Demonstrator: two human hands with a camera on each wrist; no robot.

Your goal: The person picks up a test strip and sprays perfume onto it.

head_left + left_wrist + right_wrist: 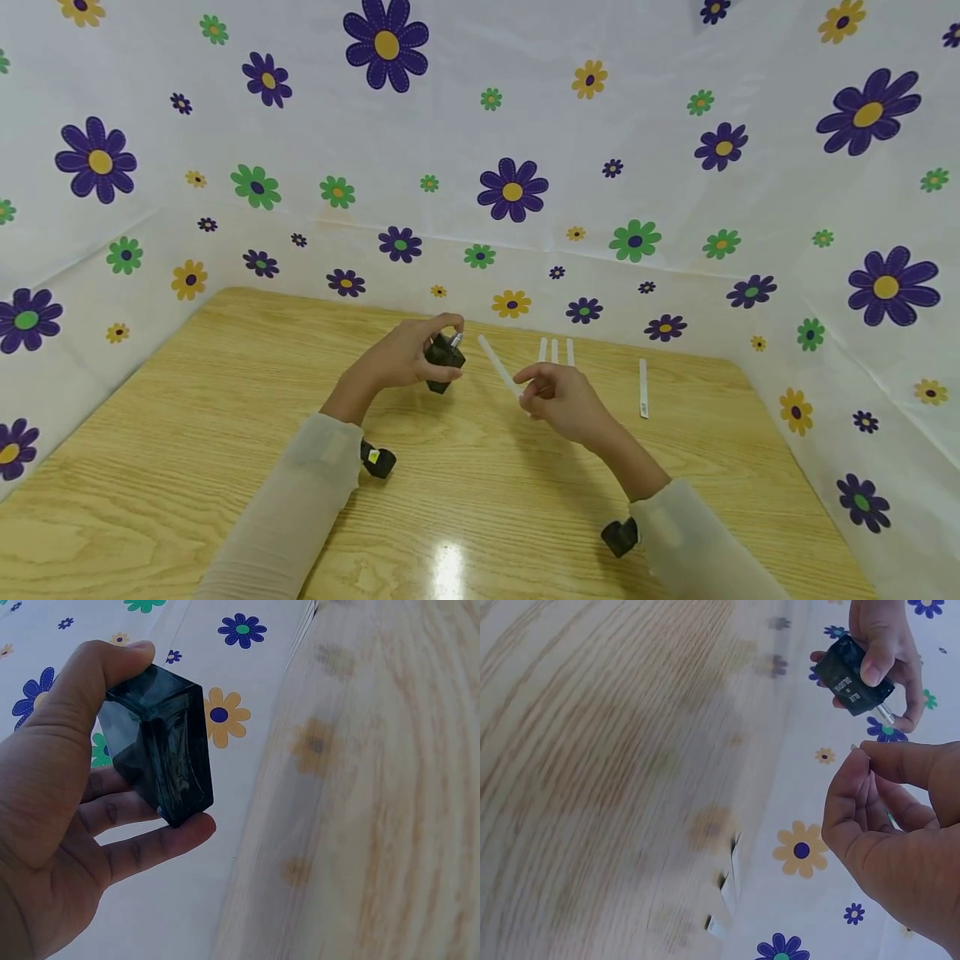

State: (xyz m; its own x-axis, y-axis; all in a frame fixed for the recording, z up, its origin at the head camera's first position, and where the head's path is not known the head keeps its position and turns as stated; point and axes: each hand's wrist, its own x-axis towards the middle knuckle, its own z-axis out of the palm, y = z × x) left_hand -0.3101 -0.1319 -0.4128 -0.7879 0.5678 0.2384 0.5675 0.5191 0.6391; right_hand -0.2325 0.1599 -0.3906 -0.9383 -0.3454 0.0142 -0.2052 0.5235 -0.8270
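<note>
My left hand (405,354) holds a dark, faceted glass perfume bottle (444,360) above the table, tilted. Its silver spray nozzle (456,340) points up in the head view, with a fingertip close by it. White lettering shows on the bottle (847,682) in the right wrist view, and its glass (176,742) looks dark green in the left wrist view. Between thumb and fingertips, my right hand (566,404) pinches one end of a white paper strip (497,363). The strip slants up to the left, its far end near the bottle.
Three white paper strips (555,350) lie side by side at the back of the wooden table (480,517). Another strip (642,387), with small dark writing, lies farther right. A flowered sheet (450,133) hangs behind and along both sides.
</note>
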